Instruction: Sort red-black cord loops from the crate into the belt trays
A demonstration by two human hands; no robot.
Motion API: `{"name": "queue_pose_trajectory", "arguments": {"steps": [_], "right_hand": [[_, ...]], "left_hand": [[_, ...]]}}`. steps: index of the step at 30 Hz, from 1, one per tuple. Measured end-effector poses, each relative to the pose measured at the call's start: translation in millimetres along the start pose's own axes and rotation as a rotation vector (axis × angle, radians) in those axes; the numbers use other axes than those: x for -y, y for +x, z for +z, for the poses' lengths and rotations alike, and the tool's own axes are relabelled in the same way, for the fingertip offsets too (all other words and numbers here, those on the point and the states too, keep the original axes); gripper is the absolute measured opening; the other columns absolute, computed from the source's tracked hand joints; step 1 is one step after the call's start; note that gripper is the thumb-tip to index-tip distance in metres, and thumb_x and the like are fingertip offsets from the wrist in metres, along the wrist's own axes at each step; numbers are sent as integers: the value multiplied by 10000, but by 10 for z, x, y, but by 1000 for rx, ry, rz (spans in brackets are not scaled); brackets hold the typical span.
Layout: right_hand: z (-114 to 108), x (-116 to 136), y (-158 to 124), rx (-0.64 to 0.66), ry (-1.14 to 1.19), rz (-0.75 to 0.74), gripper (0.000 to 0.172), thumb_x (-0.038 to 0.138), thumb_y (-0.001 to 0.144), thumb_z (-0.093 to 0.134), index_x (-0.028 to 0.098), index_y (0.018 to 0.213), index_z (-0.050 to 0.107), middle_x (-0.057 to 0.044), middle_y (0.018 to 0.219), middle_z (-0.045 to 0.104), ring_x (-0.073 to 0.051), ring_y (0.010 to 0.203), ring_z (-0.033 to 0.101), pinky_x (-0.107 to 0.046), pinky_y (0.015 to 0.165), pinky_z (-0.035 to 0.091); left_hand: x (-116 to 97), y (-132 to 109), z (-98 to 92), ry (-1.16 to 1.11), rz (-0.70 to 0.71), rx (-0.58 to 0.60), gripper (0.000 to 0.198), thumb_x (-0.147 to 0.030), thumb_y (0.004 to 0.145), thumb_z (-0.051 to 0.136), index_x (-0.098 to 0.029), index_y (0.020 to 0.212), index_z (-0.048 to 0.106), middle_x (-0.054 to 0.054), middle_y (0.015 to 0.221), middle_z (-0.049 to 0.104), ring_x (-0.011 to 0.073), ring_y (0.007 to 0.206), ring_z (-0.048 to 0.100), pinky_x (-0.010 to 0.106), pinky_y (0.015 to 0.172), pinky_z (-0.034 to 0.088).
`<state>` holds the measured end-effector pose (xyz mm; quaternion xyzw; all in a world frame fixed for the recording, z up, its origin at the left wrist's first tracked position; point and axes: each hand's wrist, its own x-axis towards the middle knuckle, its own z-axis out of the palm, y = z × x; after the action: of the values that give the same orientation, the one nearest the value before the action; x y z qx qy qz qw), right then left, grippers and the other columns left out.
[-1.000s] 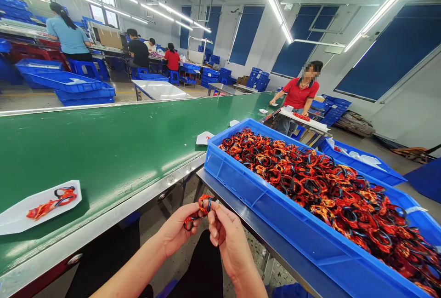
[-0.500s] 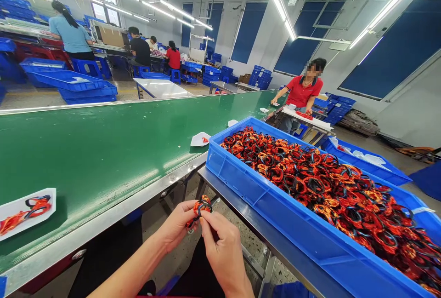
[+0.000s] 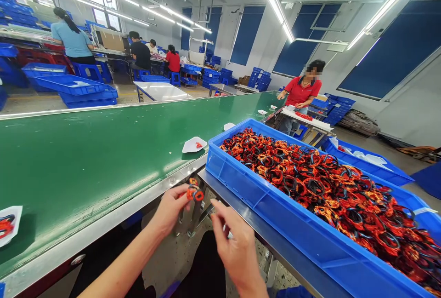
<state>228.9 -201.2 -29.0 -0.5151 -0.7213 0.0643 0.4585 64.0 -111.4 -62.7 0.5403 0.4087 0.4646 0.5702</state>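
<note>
My left hand [image 3: 168,208] pinches a small orange and black fabric loop [image 3: 194,192] and holds it up near the steel edge of the green conveyor belt [image 3: 103,151]. My right hand [image 3: 234,247] is just right of it and lower, fingers apart, holding nothing I can see. A large blue crate [image 3: 262,206] on the steel table to my right is full of the same orange and black loops [image 3: 327,187]. A white tray [image 3: 194,144] with a red piece lies on the belt by the crate. Another white tray [image 3: 8,224] with loops sits at the belt's left edge.
A person in a red shirt [image 3: 301,93] works at a table beyond the crate. Several other people sit and stand at benches at the back left, among stacked blue crates [image 3: 76,88]. A second blue crate [image 3: 365,162] lies to the right.
My left hand has lifted the loop up and left toward the belt edge, and my right hand has let go of it. The trays on the belt have travelled left.
</note>
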Motion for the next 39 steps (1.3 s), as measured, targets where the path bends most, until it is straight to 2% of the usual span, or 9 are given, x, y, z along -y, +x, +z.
{"name": "queue_pose_trajectory", "arguments": {"steps": [5,6,9,12,15,19,23,29,39], "right_hand": [[-568,-273,401,-451,-409,-126,206,157,851,551,193,1027,651,-77,960,621,-188,916,572,-349,872,447],[-660,-330,474,-482,-489,-117,199,174,849,557,187,1023,653,-85,984,615,-203,944,563,-370,898,432],[-795,-478,591,-449,-678,-48,219,235,862,544,166,1044,645,-101,1034,614,-233,986,544,-381,908,412],[-752,-570,565,-349,-793,-6,202,253,890,506,182,1012,651,-66,976,657,-206,879,580,-326,809,414],[-675,-602,504,-299,-828,-8,194,247,909,481,193,962,659,-40,914,687,-174,786,597,-297,734,382],[-649,-604,484,-313,-856,-24,186,245,905,490,191,938,665,-37,907,695,-170,778,593,-294,723,358],[-644,-627,484,-354,-860,-43,161,227,889,517,197,945,666,-23,903,699,-164,781,596,-293,740,358],[-620,-671,492,-405,-850,-122,153,213,881,530,185,943,667,-31,892,703,-153,781,611,-291,763,374],[-594,-691,513,-447,-825,-176,160,166,867,537,188,973,654,-29,879,705,-150,781,619,-294,755,384]], "left_hand": [[-443,550,-347,841,354,-344,303,-400,829,495,-191,903,701,28,869,659,155,749,561,250,672,405],[-500,687,-398,1009,364,-371,324,-398,849,454,-198,923,697,32,890,657,158,768,571,251,672,407],[-573,1086,-496,1169,330,-409,316,-375,844,438,-204,902,697,55,935,648,182,781,584,262,611,396],[-540,1387,-549,1225,281,-388,284,-356,815,458,-208,810,701,66,914,644,194,762,590,259,564,382],[-484,1528,-606,1252,231,-334,275,-344,788,471,-205,723,699,72,862,644,193,709,588,259,539,369],[-486,1509,-707,1214,205,-290,341,-407,795,436,-204,722,699,77,832,648,202,686,577,273,545,373],[-567,1392,-746,1106,219,-262,424,-436,814,380,-180,865,715,73,835,679,199,682,578,281,596,410],[-619,1316,-582,952,275,-128,435,-405,816,386,-172,1007,700,60,1037,694,186,767,614,268,697,455],[-625,1630,-356,949,290,41,461,-501,813,411,-191,940,728,22,870,736,205,698,626,264,654,460]]}}
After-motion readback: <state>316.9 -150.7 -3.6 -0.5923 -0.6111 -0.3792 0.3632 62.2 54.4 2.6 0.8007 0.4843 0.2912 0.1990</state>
